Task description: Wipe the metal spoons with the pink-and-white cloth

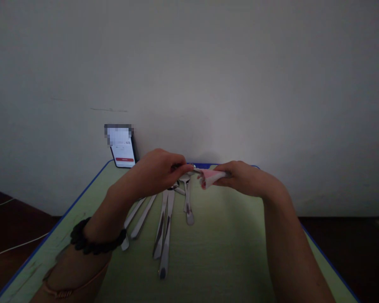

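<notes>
In the head view, the left hand has its thumb and fingers closed on one end of a slim metal utensil, while the right hand has its fingers closed on a pink and white cloth. The short visible stretch of the utensil leaves the left fingertips toward the right fingers and meets the cloth between the two hands, its long axis running roughly side to side, above the table. The left hand is nearer to the bare metal; the right is nearer to the part the cloth covers, and how far the metal reaches inside the folds cannot be told, nor can the kind of utensil. The relation that matters seems to be this lining up of metal and cloth across the gap between the fingertips. Just below the left fingertips, a spoon lies with its bowl away from the person and its handle toward them, near other overlapping cutlery. Two long handles spread toward the person from under the left hand, and more handles lie beside the left forearm, partly hidden. The surface is a pale green tabletop with a blue edge beyond the fingers. Past the left hand, a lit phone leans by a plain pale wall; a dark floor shows at both sides, with white cords on the left.
</notes>
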`<state>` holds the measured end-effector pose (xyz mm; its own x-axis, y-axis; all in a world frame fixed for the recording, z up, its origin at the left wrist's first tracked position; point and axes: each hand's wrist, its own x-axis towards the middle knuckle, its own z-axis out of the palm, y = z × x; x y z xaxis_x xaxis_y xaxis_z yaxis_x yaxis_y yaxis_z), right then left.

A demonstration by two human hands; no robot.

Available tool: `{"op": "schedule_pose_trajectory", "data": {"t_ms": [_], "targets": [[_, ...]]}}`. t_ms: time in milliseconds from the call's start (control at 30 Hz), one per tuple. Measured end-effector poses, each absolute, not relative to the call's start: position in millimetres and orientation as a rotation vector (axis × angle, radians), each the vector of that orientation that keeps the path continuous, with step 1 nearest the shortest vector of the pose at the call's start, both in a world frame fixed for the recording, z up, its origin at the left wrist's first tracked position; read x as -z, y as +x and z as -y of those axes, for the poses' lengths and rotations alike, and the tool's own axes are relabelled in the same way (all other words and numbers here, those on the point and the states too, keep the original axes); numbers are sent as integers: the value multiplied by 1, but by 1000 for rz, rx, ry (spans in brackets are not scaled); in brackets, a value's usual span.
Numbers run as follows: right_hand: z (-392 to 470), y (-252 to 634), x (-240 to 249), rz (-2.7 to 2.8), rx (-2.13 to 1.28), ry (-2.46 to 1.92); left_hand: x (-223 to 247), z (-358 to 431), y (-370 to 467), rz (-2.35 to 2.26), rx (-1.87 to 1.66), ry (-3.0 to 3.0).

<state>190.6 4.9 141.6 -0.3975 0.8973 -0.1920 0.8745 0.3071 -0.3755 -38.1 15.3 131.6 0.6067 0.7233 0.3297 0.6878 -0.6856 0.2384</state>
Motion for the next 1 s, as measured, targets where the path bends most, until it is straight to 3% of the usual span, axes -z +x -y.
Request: {"op": "schedule_pose_trajectory", "data": {"t_ms": [633, 1000], "targets": [[-5, 190, -141, 2464, -656, -1715, -132, -15, -38, -1210, -631, 2725], [-9, 198, -132, 2396, -639, -1519, -130, -18, -42, -1204, -687, 2641]]}}
